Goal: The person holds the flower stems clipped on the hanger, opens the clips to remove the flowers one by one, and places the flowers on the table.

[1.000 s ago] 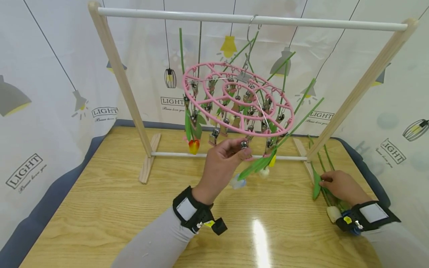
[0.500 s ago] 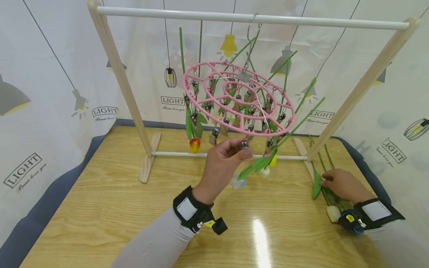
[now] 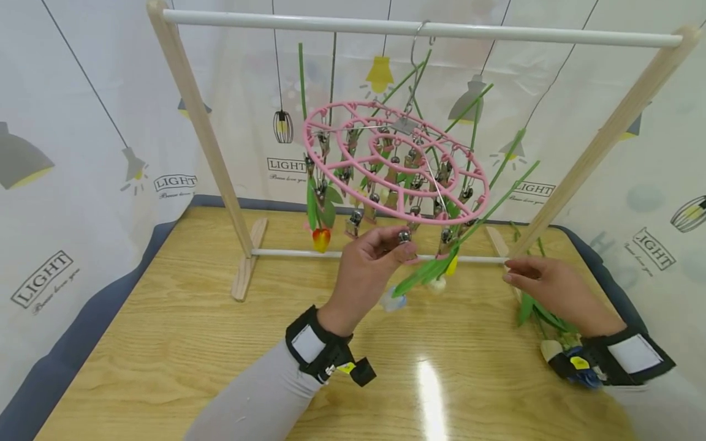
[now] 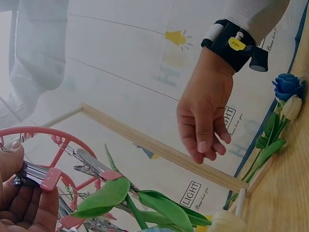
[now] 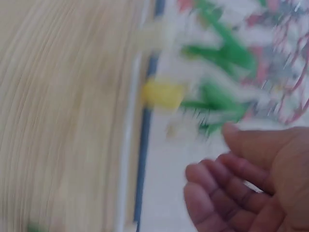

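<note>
A: What did the left hand [image 3: 368, 260] have?
B: It pinched a metal clip [image 3: 404, 236] under the pink hanger's [image 3: 394, 160] front rim. The clip was stiff, probably springy, best squeezed at its tail.
A: The right hand [image 3: 546, 286]?
B: Empty, fingers loosely curled, right of the hanger, above artificial flowers [image 3: 543, 318] on the glossy wooden table [image 3: 165, 343], curtains behind.

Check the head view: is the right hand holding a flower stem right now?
No. The right hand is raised above the flowers on the table, its loosely curled fingers holding nothing.
</note>
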### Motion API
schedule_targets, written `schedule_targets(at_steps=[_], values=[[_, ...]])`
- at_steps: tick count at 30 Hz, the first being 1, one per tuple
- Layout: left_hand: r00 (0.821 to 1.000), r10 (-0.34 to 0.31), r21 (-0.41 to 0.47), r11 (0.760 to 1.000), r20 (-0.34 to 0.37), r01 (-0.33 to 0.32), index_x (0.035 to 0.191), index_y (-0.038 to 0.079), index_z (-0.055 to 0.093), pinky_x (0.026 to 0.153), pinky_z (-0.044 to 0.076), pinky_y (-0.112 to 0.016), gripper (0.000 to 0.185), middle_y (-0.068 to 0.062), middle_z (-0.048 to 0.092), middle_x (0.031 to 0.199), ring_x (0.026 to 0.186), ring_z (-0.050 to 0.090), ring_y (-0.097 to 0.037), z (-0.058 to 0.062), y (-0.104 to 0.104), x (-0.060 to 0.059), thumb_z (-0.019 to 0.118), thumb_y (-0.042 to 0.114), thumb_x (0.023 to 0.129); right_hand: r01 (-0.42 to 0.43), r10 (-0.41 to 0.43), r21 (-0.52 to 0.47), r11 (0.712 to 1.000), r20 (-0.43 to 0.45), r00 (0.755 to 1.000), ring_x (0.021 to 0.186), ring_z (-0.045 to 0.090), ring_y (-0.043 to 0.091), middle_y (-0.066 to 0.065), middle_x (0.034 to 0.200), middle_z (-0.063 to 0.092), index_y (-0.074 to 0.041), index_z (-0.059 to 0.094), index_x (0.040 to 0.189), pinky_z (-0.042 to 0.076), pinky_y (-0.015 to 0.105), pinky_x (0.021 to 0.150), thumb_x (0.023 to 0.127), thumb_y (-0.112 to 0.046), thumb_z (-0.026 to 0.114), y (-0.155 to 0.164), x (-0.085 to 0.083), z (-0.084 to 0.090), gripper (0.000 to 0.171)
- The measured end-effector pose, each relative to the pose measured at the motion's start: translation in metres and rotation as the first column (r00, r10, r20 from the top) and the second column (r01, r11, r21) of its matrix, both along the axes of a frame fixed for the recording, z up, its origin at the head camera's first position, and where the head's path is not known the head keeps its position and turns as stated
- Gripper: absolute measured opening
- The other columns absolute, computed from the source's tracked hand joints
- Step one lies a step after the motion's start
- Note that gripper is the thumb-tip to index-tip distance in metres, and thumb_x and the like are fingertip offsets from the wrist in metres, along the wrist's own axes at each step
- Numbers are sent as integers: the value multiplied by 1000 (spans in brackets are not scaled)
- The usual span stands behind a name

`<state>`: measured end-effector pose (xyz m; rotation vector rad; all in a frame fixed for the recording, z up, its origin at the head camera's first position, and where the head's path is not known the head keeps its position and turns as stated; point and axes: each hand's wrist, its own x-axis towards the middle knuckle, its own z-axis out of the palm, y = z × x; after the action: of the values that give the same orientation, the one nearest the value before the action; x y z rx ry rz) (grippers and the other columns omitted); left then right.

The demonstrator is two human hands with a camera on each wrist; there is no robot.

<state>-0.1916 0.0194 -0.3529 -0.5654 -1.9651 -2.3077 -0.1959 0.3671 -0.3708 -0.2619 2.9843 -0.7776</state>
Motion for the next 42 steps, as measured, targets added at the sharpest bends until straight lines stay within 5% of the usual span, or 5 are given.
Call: schedule_targets(at_steps=[6, 14, 32, 37, 42], values=[[1000, -1, -5, 1000, -3, 1, 128, 5, 70, 95, 60, -46, 32, -16, 75, 114, 98, 70, -11, 0, 0, 0, 74, 16, 98, -32, 43, -323, 946, 27, 999, 106, 67, -1, 8, 128, 72, -9, 64, 138, 58, 18, 86, 105, -38, 63, -48, 18, 12, 44], [1000, 3, -23, 1000, 1, -3, 130, 6, 69, 92, 61, -38, 33, -16, 75, 115, 99, 70, -10, 0, -1, 1, 73, 16, 99, -93, 171, -632, 770, 63, 983, 115, 71, 12, 3, 128, 71, -2, 57, 143, 58, 23, 96, 107, -26, 62, -88, 19, 3, 44], [1000, -1, -16, 1000, 22, 1, 130, 9, 70, 91, 58, -29, 33, -13, 74, 116, 102, 70, -13, 1, -1, 4, 74, 19, 99, -35, 340, -994, 101, 1, 941, 122, 69, 15, 2, 127, 71, -6, 62, 132, 55, 31, 106, 110, -6, 49, -142, 12, -33, 25], [1000, -4, -9, 1000, 21, 4, 131, 8, 70, 92, 59, -30, 35, -15, 74, 119, 104, 71, -14, 3, -2, 4, 74, 19, 98, -56, 322, -998, 30, -43, 946, 113, 72, 13, 2, 122, 73, -10, 68, 117, 58, 30, 100, 109, -2, 50, -146, 12, -36, 21], [1000, -4, -8, 1000, 24, 4, 133, 8, 69, 92, 60, -30, 37, -16, 73, 122, 106, 71, -15, 4, -2, 4, 74, 18, 98, -65, 285, -997, 31, -54, 957, 106, 73, 11, -1, 114, 74, -12, 69, 111, 60, 28, 95, 108, 0, 51, -148, 12, -37, 22]])
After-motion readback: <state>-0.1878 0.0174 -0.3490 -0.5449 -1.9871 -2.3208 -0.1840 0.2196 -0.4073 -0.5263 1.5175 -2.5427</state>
